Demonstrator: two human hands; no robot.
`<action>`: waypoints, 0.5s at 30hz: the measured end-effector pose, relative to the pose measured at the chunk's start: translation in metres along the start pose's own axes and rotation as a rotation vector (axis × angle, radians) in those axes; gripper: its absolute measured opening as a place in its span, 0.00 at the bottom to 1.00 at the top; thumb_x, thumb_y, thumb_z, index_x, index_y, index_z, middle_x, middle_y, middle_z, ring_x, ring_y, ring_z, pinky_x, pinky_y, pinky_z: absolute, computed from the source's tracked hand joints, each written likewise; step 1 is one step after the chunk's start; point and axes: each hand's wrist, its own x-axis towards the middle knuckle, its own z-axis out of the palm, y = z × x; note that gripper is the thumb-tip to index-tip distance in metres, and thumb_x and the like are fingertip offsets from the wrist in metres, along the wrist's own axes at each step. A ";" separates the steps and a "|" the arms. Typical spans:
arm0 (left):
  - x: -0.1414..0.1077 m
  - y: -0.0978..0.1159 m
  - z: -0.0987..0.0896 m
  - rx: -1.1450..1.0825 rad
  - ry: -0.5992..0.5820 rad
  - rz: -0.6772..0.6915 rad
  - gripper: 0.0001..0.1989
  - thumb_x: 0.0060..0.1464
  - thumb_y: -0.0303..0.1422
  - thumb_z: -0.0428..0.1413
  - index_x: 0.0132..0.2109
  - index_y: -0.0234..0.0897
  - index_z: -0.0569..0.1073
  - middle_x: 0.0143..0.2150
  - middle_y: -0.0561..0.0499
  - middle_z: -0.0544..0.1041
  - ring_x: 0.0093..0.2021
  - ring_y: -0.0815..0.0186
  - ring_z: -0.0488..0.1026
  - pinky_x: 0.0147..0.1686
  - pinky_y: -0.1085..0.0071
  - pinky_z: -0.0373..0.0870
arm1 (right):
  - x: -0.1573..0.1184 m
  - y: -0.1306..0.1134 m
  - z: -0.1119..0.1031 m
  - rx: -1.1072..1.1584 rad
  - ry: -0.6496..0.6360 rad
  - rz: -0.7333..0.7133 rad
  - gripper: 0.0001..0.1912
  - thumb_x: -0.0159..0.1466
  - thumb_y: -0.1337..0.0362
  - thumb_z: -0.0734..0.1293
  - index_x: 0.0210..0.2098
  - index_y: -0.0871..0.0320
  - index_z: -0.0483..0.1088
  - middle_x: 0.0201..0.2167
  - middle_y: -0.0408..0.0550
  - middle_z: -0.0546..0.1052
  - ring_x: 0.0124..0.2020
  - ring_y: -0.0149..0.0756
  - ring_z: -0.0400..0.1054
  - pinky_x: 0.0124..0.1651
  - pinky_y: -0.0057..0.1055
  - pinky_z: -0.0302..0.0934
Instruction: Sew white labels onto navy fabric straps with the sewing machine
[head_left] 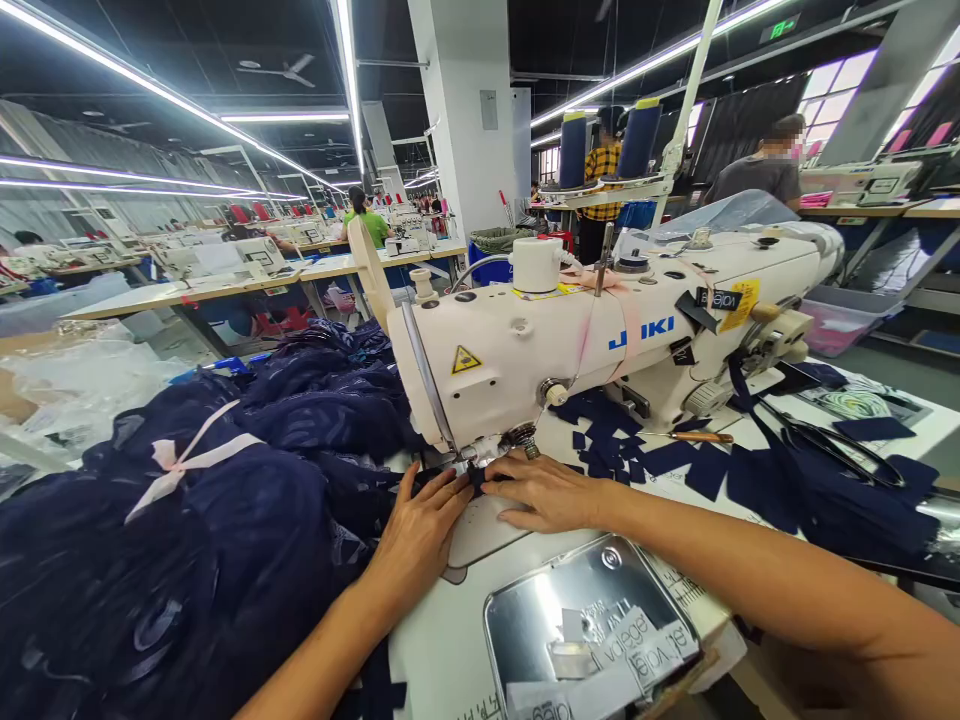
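My left hand [424,525] lies with fingers stretched forward and thumb apart, fingertips on a small dark piece of navy fabric [478,480] by the presser foot. From the other side, my right hand [551,490] reaches in with its fingertips against the same piece, its thumb lying lower and apart. Both hands rest under the head of a white sewing machine [487,350], close to its needle area, which the fingers partly hide. A large heap of navy garments [225,500] lies against the left side of the machine bed.
A metal tin lid [525,610] with woven labels [630,650] sits in front. Navy fabric scraps [607,440], an orange-handled tool [701,437] and black scissors [847,440] lie to the right. Navy thread cones [574,150] stand behind the machine. Other people work farther back.
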 end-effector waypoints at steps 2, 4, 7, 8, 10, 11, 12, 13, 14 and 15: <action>-0.001 0.000 0.002 0.026 -0.003 0.014 0.19 0.50 0.20 0.44 0.48 0.36 0.69 0.49 0.44 0.71 0.52 0.57 0.65 0.53 0.44 0.50 | 0.000 0.000 0.000 -0.009 -0.002 -0.009 0.18 0.61 0.60 0.58 0.49 0.61 0.65 0.48 0.54 0.66 0.44 0.39 0.61 0.45 0.35 0.58; -0.002 0.000 0.003 0.052 -0.006 0.030 0.19 0.50 0.20 0.44 0.48 0.36 0.69 0.50 0.43 0.71 0.52 0.56 0.65 0.53 0.44 0.50 | 0.000 0.001 -0.001 -0.020 0.004 -0.015 0.18 0.62 0.60 0.58 0.49 0.61 0.64 0.48 0.54 0.65 0.45 0.39 0.61 0.45 0.36 0.58; -0.003 0.001 0.006 0.098 -0.001 0.037 0.20 0.49 0.19 0.44 0.48 0.36 0.69 0.50 0.42 0.71 0.51 0.56 0.66 0.53 0.44 0.52 | 0.000 0.001 0.000 -0.042 0.017 -0.019 0.18 0.62 0.60 0.58 0.48 0.61 0.64 0.48 0.54 0.66 0.45 0.39 0.61 0.45 0.35 0.58; -0.004 0.002 0.006 0.113 0.000 0.035 0.21 0.49 0.19 0.44 0.48 0.36 0.69 0.50 0.42 0.70 0.52 0.55 0.65 0.52 0.45 0.53 | 0.001 0.001 0.000 -0.050 0.019 -0.021 0.18 0.62 0.60 0.58 0.48 0.61 0.65 0.48 0.54 0.66 0.45 0.39 0.61 0.45 0.35 0.58; -0.004 0.003 0.007 0.141 -0.012 0.036 0.22 0.48 0.19 0.43 0.48 0.36 0.69 0.50 0.42 0.70 0.52 0.55 0.65 0.52 0.45 0.54 | 0.001 0.000 0.001 -0.063 0.018 -0.025 0.18 0.62 0.59 0.58 0.48 0.61 0.65 0.47 0.54 0.67 0.44 0.39 0.61 0.45 0.36 0.58; -0.004 0.003 0.007 0.153 -0.025 0.036 0.22 0.47 0.18 0.43 0.48 0.35 0.69 0.51 0.42 0.69 0.52 0.55 0.65 0.51 0.44 0.54 | 0.001 0.000 0.002 -0.069 0.018 -0.024 0.18 0.62 0.58 0.58 0.48 0.61 0.64 0.47 0.54 0.67 0.44 0.39 0.61 0.45 0.36 0.58; -0.004 0.003 0.006 0.165 -0.038 0.034 0.23 0.47 0.18 0.43 0.48 0.35 0.69 0.51 0.42 0.69 0.52 0.54 0.64 0.51 0.44 0.54 | 0.002 0.000 0.002 -0.077 0.020 -0.021 0.19 0.62 0.58 0.58 0.48 0.61 0.64 0.47 0.54 0.67 0.44 0.40 0.61 0.45 0.36 0.58; -0.003 0.003 0.005 0.177 -0.049 0.031 0.23 0.46 0.18 0.43 0.49 0.34 0.69 0.52 0.42 0.69 0.53 0.54 0.64 0.51 0.44 0.54 | 0.002 0.001 0.003 -0.084 0.020 -0.015 0.20 0.62 0.57 0.58 0.48 0.62 0.64 0.47 0.54 0.67 0.44 0.40 0.61 0.45 0.37 0.58; -0.002 0.003 0.005 0.189 -0.059 0.029 0.24 0.46 0.17 0.43 0.49 0.34 0.68 0.52 0.42 0.68 0.53 0.54 0.64 0.51 0.43 0.55 | 0.003 0.001 0.003 -0.089 0.018 -0.009 0.20 0.61 0.56 0.58 0.49 0.62 0.64 0.48 0.54 0.67 0.44 0.40 0.62 0.45 0.38 0.58; -0.001 0.002 0.004 0.200 -0.066 0.028 0.24 0.45 0.17 0.42 0.49 0.34 0.68 0.52 0.41 0.68 0.53 0.53 0.64 0.51 0.43 0.55 | 0.003 0.001 0.003 -0.091 0.014 -0.003 0.21 0.61 0.56 0.58 0.49 0.62 0.64 0.48 0.54 0.67 0.44 0.41 0.62 0.46 0.38 0.58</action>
